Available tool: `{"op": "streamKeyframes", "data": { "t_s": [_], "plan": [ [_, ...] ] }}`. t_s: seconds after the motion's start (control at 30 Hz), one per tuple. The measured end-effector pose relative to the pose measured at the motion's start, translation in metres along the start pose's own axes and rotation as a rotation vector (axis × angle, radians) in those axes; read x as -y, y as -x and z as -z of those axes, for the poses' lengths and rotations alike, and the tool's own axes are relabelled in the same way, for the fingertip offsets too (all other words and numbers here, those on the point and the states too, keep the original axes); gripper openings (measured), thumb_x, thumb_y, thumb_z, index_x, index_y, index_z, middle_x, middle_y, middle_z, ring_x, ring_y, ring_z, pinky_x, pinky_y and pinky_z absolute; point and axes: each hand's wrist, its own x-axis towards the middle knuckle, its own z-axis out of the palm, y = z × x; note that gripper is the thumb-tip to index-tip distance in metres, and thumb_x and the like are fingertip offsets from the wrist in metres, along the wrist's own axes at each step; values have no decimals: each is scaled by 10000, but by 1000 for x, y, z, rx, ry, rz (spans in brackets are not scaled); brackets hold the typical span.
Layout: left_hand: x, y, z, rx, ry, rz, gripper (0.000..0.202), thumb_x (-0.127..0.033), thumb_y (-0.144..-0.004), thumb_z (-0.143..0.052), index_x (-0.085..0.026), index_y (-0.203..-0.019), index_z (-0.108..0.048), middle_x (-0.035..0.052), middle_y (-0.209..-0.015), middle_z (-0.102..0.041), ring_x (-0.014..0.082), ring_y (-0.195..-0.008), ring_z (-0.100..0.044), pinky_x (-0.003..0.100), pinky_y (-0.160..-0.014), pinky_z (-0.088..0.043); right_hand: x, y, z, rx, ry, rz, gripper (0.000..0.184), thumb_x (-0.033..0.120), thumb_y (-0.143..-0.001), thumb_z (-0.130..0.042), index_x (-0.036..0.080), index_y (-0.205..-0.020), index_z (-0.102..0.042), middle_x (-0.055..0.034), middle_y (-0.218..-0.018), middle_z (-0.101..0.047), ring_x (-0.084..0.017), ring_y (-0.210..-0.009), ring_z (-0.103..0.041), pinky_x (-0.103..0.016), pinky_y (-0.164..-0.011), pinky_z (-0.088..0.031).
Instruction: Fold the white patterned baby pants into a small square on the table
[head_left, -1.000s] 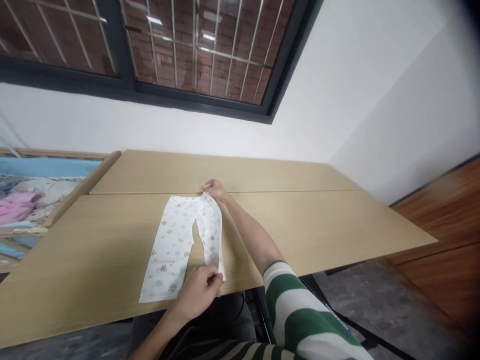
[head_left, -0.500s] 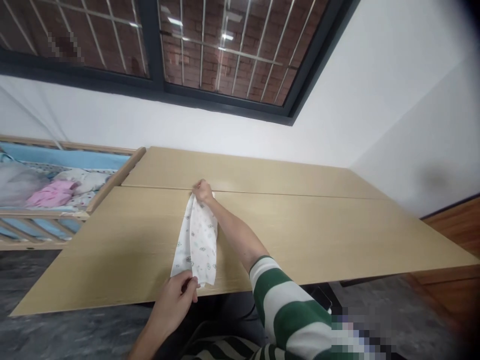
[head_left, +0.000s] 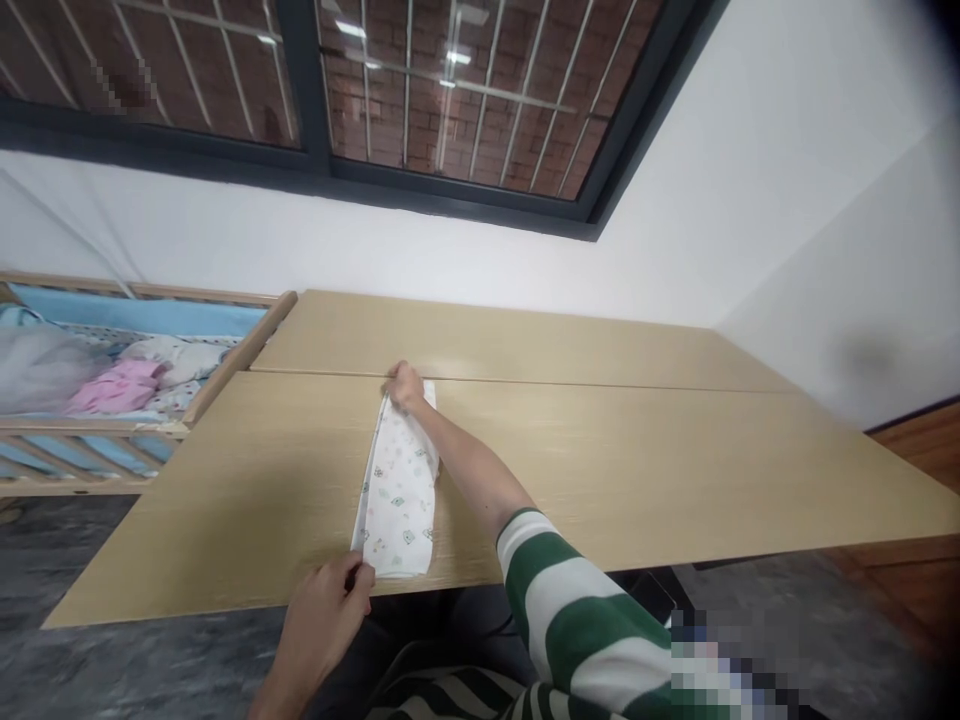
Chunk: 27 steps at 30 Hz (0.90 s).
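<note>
A pair of white baby trousers (head_left: 397,490) with small printed figures lies folded lengthwise, one leg over the other, on the light wooden table (head_left: 600,470). My right hand (head_left: 406,385) is stretched out to the far end and pinches the waistband there. My left hand (head_left: 324,615) is at the table's near edge, fingers closed on the leg cuffs. A green-and-white striped sleeve (head_left: 585,610) covers my right upper arm.
A wooden cot (head_left: 150,400) with blue lining stands left of the table and holds pink and white baby clothes (head_left: 120,385). A white wall and a barred window (head_left: 360,90) are behind. A wooden panel (head_left: 922,440) stands at the right.
The trousers lay spread flat with both legs apart; I have folded the right leg over the left, and they now lie as one narrow strip. Both hands kept their ends.
</note>
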Motion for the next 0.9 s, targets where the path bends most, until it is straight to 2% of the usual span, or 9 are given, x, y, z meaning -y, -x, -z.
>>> {"op": "streamKeyframes", "data": {
  "t_s": [0.23,0.33,0.4,0.5,0.57,0.63,0.7,0.77,0.9],
  "plan": [
    [1,2,2,-35,-264,36,351,-319,-968,-397,-231,-719,-628,69,-768,-736,244,-775,-701,302,-716,-418,10,11,5,11,57,46,257,126,-797,-654,217,-1026,-580,-83,-1053,-692,-250,-1012,-630,-345,-885,-455],
    [0,9,4,-46,-451,126,351,-348,-978,-404,-219,-806,-682,100,-813,-751,281,-777,-717,322,-669,-436,16,23,14,32,52,101,182,222,-894,-614,211,-1072,-579,-89,-1088,-692,-240,-1015,-631,-336,-874,-466],
    [-1,17,3,-106,-529,148,391,-391,-994,-374,-215,-873,-701,104,-830,-756,303,-767,-721,343,-634,-452,19,38,24,76,34,192,187,297,-947,-582,207,-1111,-579,-89,-1120,-688,-229,-991,-641,-327,-847,-480],
    [-6,27,-9,-288,-536,-82,418,-446,-1008,-369,-215,-977,-716,89,-920,-764,301,-868,-724,386,-722,-513,24,79,41,248,14,506,314,405,-984,-577,185,-1209,-573,-114,-1222,-667,-231,-1054,-644,-337,-882,-495],
    [-10,30,-23,-421,-548,-306,408,-428,-1010,-392,-191,-1088,-714,107,-1083,-752,301,-1006,-700,412,-850,-521,25,117,51,402,38,755,437,488,-1006,-546,169,-1304,-554,-146,-1340,-624,-257,-1190,-613,-369,-972,-482],
    [-13,30,-40,-520,-602,-461,424,-398,-1000,-422,-142,-1213,-685,149,-1242,-703,327,-1135,-653,437,-926,-505,23,158,57,542,86,956,536,536,-1029,-481,163,-1412,-504,-161,-1468,-548,-277,-1337,-534,-396,-1071,-438],
    [-12,30,-55,-573,-684,-534,450,-391,-974,-469,-102,-1251,-674,188,-1273,-679,366,-1182,-622,465,-945,-499,17,196,58,648,130,1130,569,523,-1053,-431,161,-1492,-441,-148,-1538,-490,-252,-1440,-442,-360,-1141,-382],
    [-8,29,-68,-565,-756,-552,415,-392,-943,-515,-120,-1179,-721,191,-1170,-713,392,-1112,-645,495,-918,-509,5,224,56,690,192,1256,581,489,-1073,-396,145,-1541,-391,-143,-1590,-429,-228,-1506,-347,-320,-1202,-298],
    [2,28,-81,-514,-804,-531,323,-316,-924,-507,-174,-990,-788,167,-971,-744,375,-945,-686,531,-911,-516,-25,241,49,656,329,1316,540,450,-1091,-368,153,-1538,-426,-124,-1631,-375,-197,-1541,-276,-314,-1253,-175]
  ]
}}
